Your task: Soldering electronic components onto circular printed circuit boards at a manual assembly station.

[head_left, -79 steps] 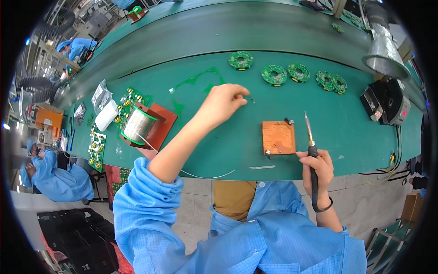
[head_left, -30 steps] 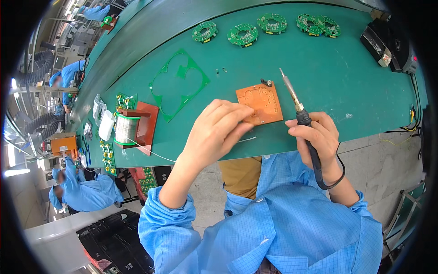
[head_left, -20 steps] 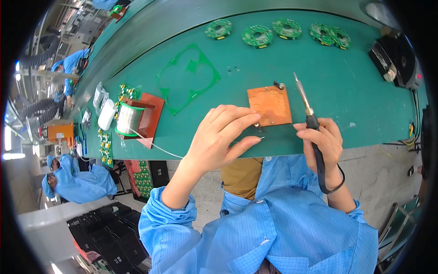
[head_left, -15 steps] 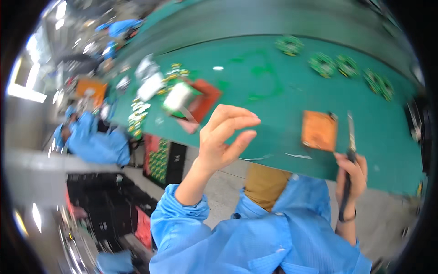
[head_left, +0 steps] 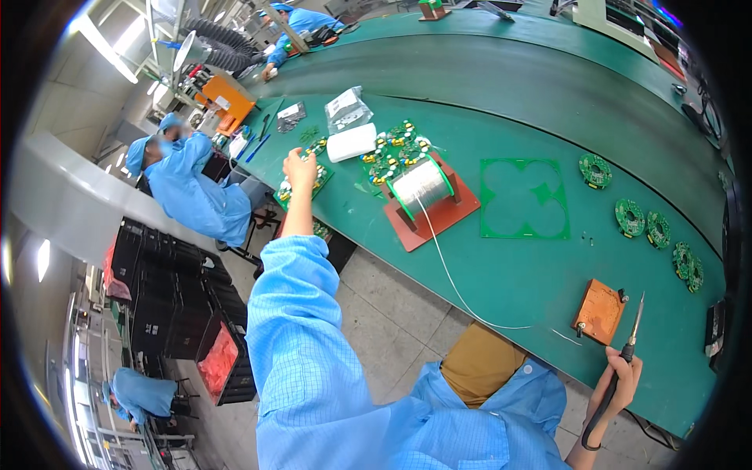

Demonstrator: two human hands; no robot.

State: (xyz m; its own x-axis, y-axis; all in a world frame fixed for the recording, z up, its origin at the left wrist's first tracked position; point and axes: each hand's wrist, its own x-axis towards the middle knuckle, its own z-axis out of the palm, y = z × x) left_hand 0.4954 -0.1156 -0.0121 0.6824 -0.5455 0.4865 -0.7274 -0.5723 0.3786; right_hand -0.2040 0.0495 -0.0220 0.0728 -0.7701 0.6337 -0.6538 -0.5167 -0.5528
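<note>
My left hand is stretched far out over the left part of the bench, its fingers curled but apart at a group of green circuit boards. Nothing shows between the fingertips, though the boards behind make this hard to see. In my right hand is a soldering iron, gripped by its black handle with the tip pointing up and away. Beside the iron lies an orange-brown block fixture with small clamps. A spool of solder wire sits on a red-brown stand, its wire trailing toward the bench's near edge.
Round green circuit boards lie at the right, near a green panel frame. Behind the left boards are a white roll and a clear bag. Black crates stand lower left. Co-workers in blue sit beyond.
My left hand has moved from above the near bench edge out to the boards at the left. The view has swung left. My right hand keeps hold of the soldering iron.
</note>
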